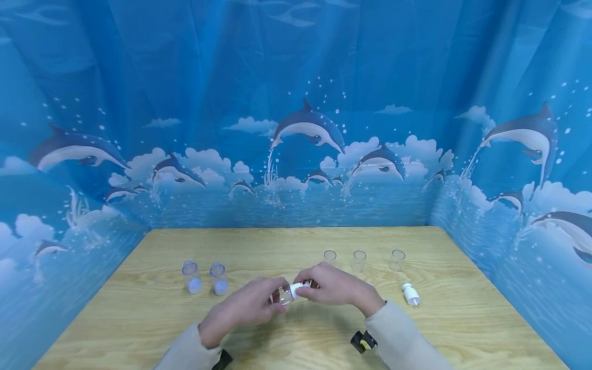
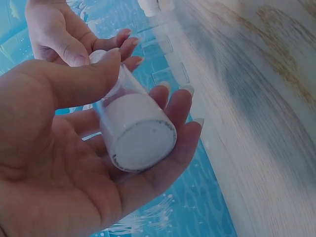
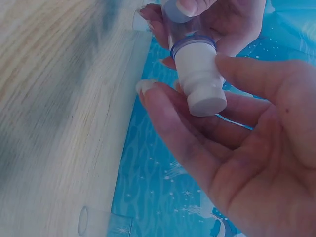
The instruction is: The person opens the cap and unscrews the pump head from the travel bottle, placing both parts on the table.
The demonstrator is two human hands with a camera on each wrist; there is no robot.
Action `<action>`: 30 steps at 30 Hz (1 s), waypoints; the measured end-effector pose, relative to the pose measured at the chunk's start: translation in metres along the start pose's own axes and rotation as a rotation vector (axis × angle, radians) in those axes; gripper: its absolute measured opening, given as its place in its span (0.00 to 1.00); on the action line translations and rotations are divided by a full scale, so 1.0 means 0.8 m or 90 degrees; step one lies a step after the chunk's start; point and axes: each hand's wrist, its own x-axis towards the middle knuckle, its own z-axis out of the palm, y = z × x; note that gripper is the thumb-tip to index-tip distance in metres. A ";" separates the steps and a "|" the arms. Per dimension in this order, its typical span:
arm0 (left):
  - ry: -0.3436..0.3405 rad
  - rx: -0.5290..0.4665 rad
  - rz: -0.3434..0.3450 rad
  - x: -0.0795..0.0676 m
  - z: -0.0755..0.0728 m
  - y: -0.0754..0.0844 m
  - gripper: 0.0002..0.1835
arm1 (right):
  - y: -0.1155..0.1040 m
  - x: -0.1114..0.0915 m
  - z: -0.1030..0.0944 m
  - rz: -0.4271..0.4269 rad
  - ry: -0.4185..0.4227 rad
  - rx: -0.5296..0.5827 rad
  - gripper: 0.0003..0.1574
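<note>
Near the table's middle, my left hand (image 1: 250,304) holds a small clear bottle (image 1: 285,296), tilted, between thumb and fingers. Its whitish base (image 2: 144,144) faces the left wrist camera. My right hand (image 1: 329,284) pinches a white pump top (image 3: 198,74) at the bottle's mouth, where a bluish-purple rim shows. The pump top and bottle meet in line; how far they are screwed together cannot be seen. In the head view, fingers partly cover both pieces.
Two similar clear bottles (image 1: 190,268) with purple rims stand at left. Several clear caps stand at right, one being a clear cap (image 1: 397,261) near the back. A white pump top (image 1: 410,294) lies at right. A dolphin-printed blue curtain (image 1: 296,61) surrounds the wooden table (image 1: 259,241).
</note>
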 end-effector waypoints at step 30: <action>0.012 0.067 0.022 -0.003 0.001 0.009 0.16 | -0.003 -0.004 0.007 -0.020 0.085 0.035 0.13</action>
